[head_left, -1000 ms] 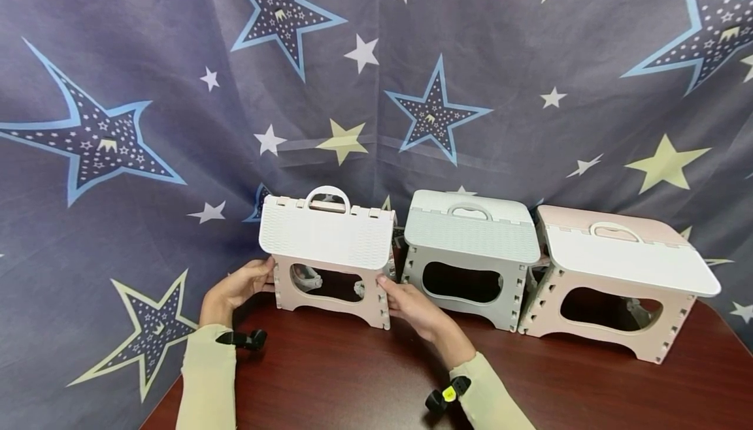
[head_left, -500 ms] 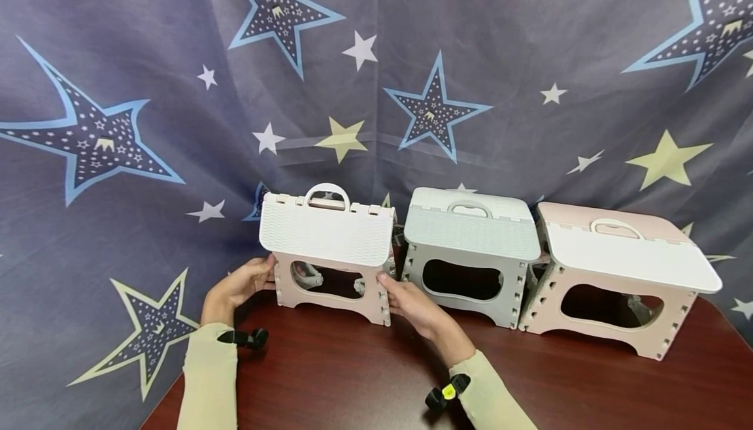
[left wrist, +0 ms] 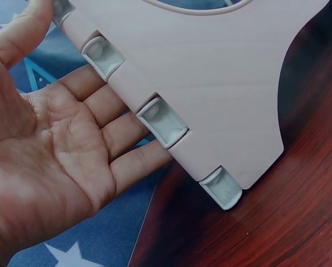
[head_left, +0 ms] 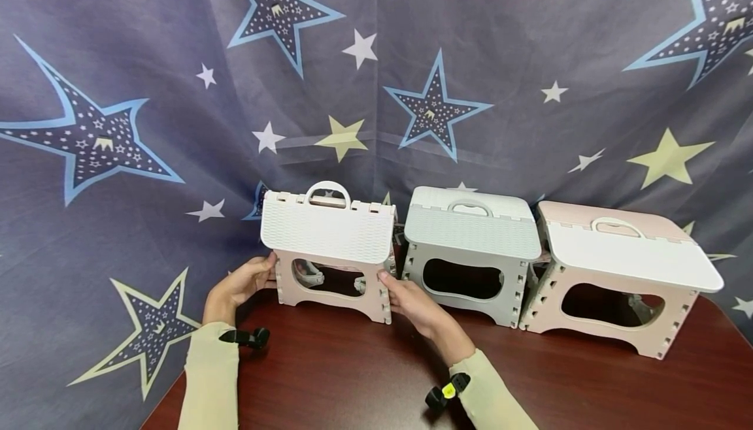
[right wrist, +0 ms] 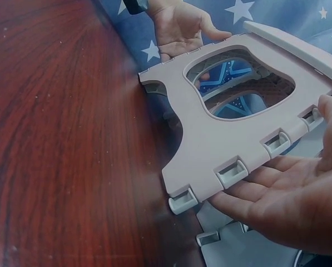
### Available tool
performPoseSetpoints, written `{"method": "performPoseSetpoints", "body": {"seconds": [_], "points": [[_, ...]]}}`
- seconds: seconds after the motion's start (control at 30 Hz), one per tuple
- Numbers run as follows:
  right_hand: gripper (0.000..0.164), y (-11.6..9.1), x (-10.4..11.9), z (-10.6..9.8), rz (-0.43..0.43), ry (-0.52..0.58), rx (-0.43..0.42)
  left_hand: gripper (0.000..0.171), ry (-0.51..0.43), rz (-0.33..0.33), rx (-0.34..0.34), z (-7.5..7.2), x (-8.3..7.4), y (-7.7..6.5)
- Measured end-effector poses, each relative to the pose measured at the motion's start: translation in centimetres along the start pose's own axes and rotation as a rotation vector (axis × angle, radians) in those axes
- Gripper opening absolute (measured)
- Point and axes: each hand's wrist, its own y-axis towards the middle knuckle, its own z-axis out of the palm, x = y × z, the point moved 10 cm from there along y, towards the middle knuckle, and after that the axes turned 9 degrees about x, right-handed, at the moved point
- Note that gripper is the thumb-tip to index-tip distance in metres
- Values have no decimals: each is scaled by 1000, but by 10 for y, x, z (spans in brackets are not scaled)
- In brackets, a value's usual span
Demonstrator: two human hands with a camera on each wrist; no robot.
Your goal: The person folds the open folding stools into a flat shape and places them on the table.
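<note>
At the left of the table stands a folding step stool with a white textured top flap, a pale pink front panel and an arched handle raised above the top. My left hand holds its left side edge, thumb near the front and fingers reaching behind the panel. On the opposite edge, my right hand grips low, its thumb on the front panel and its fingers behind. The left wrist view shows the pink panel with grey hinge tabs along the edge. The fingertips of both hands are hidden behind the stool.
To the right stand a grey-green folding stool and a pink-and-white folding stool, side by side. The dark reddish wooden table extends in front. A star-patterned curtain hangs close behind the stools.
Both hands keep their hold on the left stool, which has barely shifted. The head view has tilted down very slightly.
</note>
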Motion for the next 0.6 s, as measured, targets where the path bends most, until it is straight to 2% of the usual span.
{"method": "performPoseSetpoints", "body": {"seconds": [0.3, 0.6], "points": [[76, 0, -1, -1, 9, 8, -12, 45, -7, 24, 18, 2, -1, 3], [73, 1, -1, -2, 7, 21, -42, 47, 1, 12, -11, 1, -1, 3]]}}
